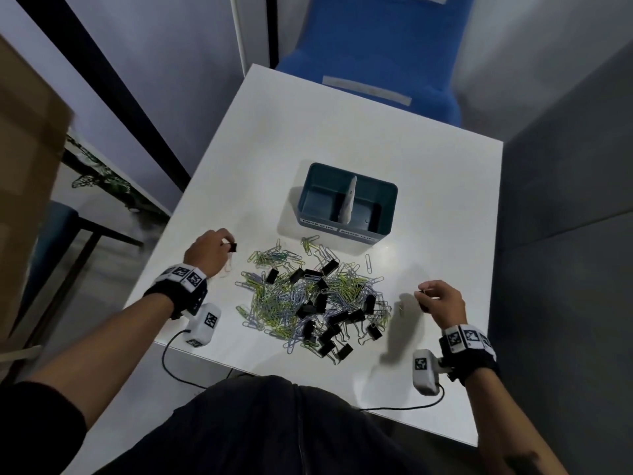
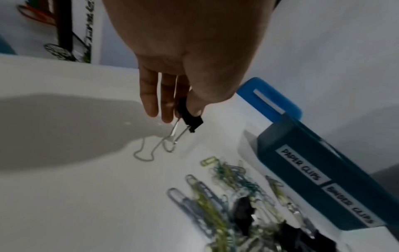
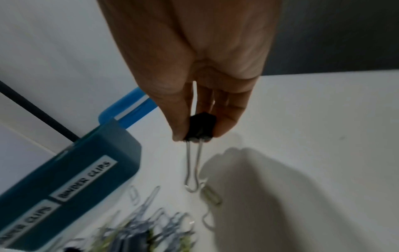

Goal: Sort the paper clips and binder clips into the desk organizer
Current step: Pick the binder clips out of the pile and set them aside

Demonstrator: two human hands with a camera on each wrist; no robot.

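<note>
A heap of coloured paper clips and black binder clips [image 1: 308, 296] lies mid-table. Behind it stands a teal two-part organizer [image 1: 347, 202], labelled paper clips on the left and binder clips on the right [image 2: 319, 179] [image 3: 71, 172]; both parts look bare. My left hand [image 1: 214, 248] hovers left of the heap and pinches a black binder clip [image 1: 233, 247] [image 2: 190, 116] with its wire handles hanging down. My right hand [image 1: 440, 299] hovers right of the heap and pinches another black binder clip [image 3: 200, 127], handles down; a lone paper clip [image 3: 212, 197] lies beneath.
The white table [image 1: 428, 186] has its near edge just behind the heap. A blue chair [image 1: 376, 53] stands beyond the far edge. A dark partition [image 1: 565, 234] runs along the right side. Cables from my wrist cameras hang over the front edge.
</note>
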